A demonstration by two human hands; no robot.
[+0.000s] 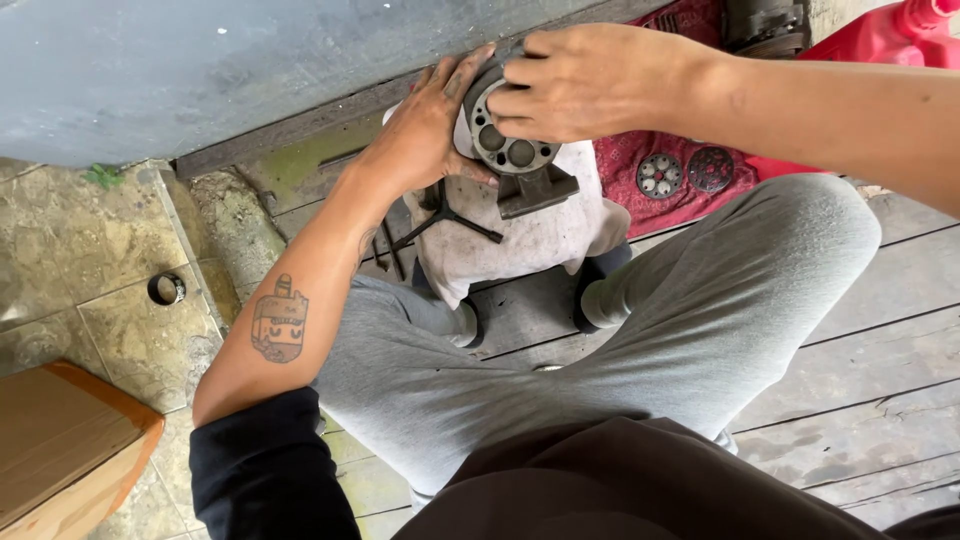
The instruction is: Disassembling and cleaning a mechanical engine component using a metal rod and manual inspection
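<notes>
Your grey-trousered knees (640, 330) frame the work: left hand (425, 130) cupped behind, right hand (590, 80) clamped atop the round metal part (510, 150).

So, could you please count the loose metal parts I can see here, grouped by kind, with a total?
Round metal housing with holes, held between left hand and right hand: 1
Round perforated discs on the red cloth: 2
Metal ring on the stone floor: 1
Dark multi-armed wrench on the white cloth: 1
Total: 5
</notes>
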